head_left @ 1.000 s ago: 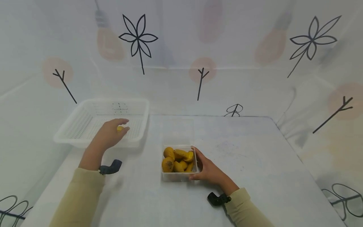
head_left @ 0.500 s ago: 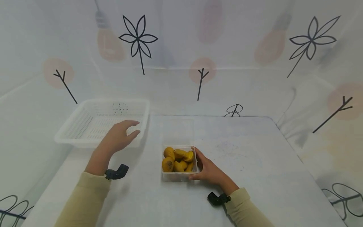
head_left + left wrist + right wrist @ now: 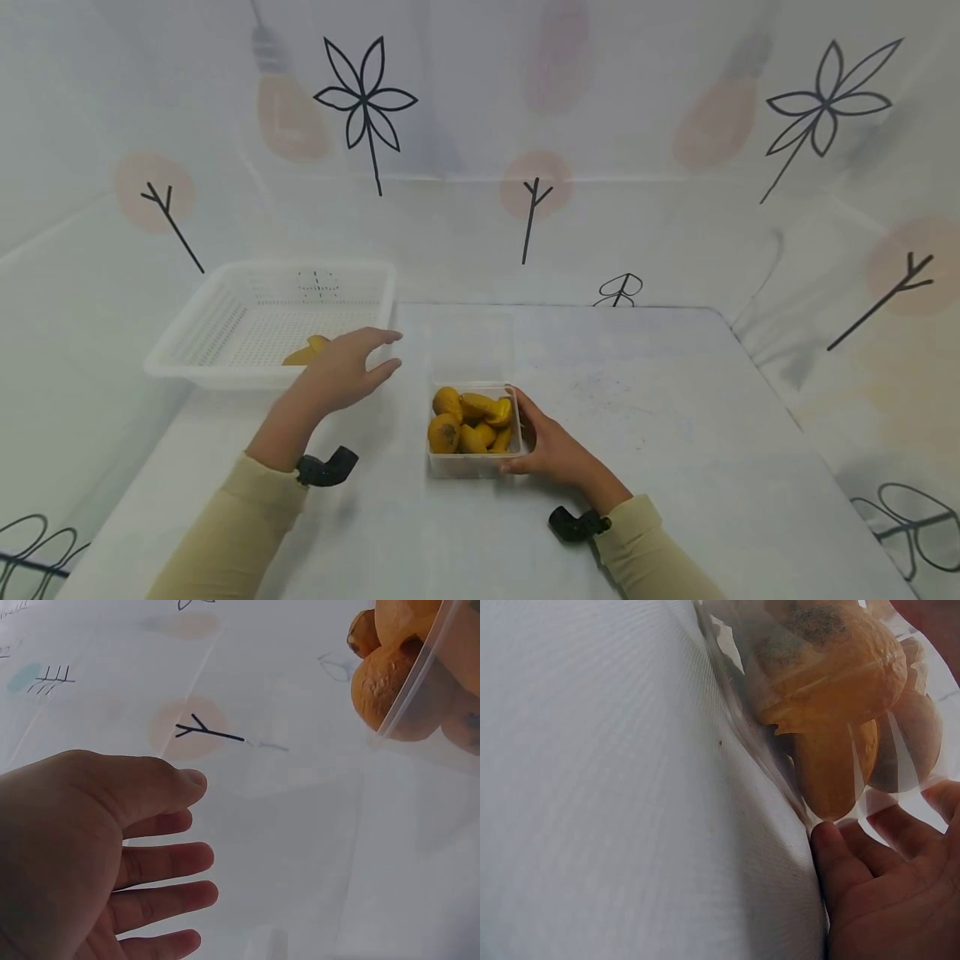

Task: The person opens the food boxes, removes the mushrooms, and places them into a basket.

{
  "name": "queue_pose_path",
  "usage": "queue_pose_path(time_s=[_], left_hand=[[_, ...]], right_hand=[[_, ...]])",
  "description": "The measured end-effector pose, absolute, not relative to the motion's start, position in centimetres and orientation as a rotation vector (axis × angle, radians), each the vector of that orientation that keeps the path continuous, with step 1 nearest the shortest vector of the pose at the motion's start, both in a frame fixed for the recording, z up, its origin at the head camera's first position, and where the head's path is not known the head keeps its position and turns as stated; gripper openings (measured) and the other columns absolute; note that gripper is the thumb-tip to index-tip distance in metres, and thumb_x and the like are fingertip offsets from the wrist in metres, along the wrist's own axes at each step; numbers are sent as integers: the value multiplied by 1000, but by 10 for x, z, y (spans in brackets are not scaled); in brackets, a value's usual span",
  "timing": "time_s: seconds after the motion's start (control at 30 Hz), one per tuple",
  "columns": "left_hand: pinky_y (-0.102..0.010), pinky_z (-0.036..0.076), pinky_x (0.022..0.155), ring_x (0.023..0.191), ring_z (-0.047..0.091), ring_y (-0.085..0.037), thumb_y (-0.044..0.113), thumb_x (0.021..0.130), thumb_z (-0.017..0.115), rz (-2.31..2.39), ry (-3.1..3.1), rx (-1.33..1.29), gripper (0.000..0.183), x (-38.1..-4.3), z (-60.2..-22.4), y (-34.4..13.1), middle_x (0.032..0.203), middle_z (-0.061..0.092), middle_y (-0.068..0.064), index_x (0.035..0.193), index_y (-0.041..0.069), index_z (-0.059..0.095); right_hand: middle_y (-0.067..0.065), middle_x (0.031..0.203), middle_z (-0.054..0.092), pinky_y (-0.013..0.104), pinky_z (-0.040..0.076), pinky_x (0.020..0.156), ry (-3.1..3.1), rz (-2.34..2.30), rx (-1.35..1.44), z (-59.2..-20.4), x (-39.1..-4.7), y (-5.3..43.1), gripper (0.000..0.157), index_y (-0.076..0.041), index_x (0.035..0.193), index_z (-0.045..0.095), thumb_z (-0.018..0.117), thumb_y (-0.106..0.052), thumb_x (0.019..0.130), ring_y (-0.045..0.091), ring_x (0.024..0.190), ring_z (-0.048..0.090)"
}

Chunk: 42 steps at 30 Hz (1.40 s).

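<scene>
My left hand (image 3: 341, 371) hovers over the front right rim of the white basket, fingers extended. Nothing lies between thumb and fingers in the left wrist view, where the hand (image 3: 82, 847) is apart from the container. Yellow gourd-like pieces (image 3: 302, 355) lie in the basket, partly behind that hand. With thumb in front and fingers behind, my right hand (image 3: 558, 454) grips the right side of a clear plastic container (image 3: 468, 468). Several yellow-orange pieces (image 3: 444, 433), some round, some elongated, fill it. In the right wrist view fingers (image 3: 847, 862) press its clear wall.
The white perforated basket (image 3: 176, 365) stands at the back left of the white-covered table (image 3: 637, 400). A white printed cloth (image 3: 465, 233) hangs behind and at both sides. Each wrist wears a black camera mount (image 3: 327, 467).
My left hand has moved right and slightly nearer, from over the basket toward the container. Yellow pieces in the basket have come into view behind it. The right hand and container stay put.
</scene>
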<state>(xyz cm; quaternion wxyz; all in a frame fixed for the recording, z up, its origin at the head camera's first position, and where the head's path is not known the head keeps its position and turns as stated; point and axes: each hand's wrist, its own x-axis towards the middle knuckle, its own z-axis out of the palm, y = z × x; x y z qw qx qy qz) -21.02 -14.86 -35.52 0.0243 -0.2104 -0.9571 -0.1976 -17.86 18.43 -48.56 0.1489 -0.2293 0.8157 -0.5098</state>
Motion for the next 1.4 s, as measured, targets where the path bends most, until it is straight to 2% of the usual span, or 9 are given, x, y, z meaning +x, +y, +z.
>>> queue_pose_path(time_s=[0.83,1.27,1.4], left_hand=[[-47,42,108,131,50,-25,36,94,62,-605,-2963,-839,47,-193,-358,-104,140,56,-4,136,17,54],[-43,46,105,126,55,-22,33,93,64,-646,-2946,-949,46,-188,-362,-84,136,59,-3,135,17,56],[-41,47,105,125,55,-20,31,91,67,-664,-2972,-952,47,-188,-363,-79,137,58,-1,135,18,56]], right_hand=[[0,162,17,48,29,116,2342,-1483,-668,-490,-180,185,114,-27,156,6,85,-27,74,24,148,23],[2,162,18,50,29,116,2353,-1474,-665,-487,-178,183,115,-24,157,5,85,-22,74,26,147,26],[1,162,19,49,29,116,2363,-1461,-660,-487,-178,184,114,-23,157,6,85,-25,74,25,147,26]])
